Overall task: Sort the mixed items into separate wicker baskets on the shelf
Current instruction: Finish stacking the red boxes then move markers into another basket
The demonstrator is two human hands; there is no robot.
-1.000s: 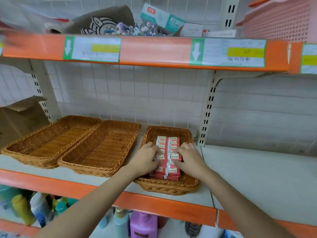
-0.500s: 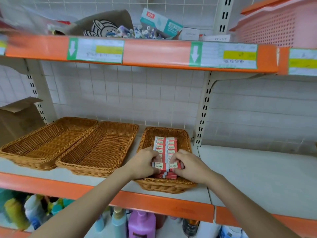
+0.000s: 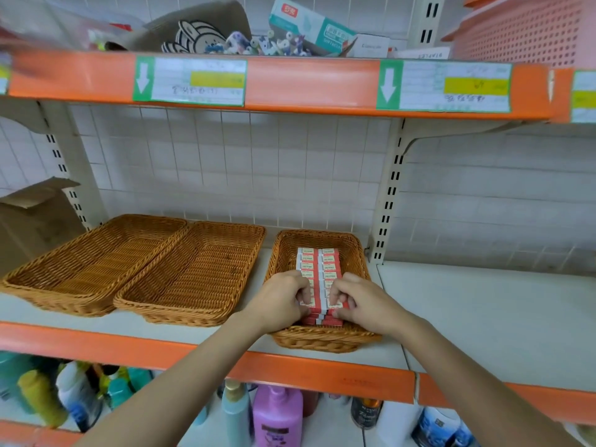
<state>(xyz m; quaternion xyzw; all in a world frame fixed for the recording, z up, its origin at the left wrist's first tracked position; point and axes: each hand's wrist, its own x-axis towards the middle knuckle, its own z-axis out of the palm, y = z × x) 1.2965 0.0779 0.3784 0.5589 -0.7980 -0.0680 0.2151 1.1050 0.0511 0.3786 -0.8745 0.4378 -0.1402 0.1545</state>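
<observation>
Hands curl in narrow grip: left hand and right hand pinch red boxes in wicker basket.

Middle shelf w/ the orange front edge is holding three wicker baskets in a row. Left basket & middle basket are sitting side by side, rims touching, both angling a bit. Right basket is sitting a little apart from them, next to the upright post, w/ red-and-white small boxes lying in two neat rows inside. Rest of that shelf off to the right is showing plain white surface. A brown cardboard box is standing at the far left. Top shelf is carrying a pink plastic basket at right, plus a teal-and-white carton & a rabbit-print bag.
</observation>
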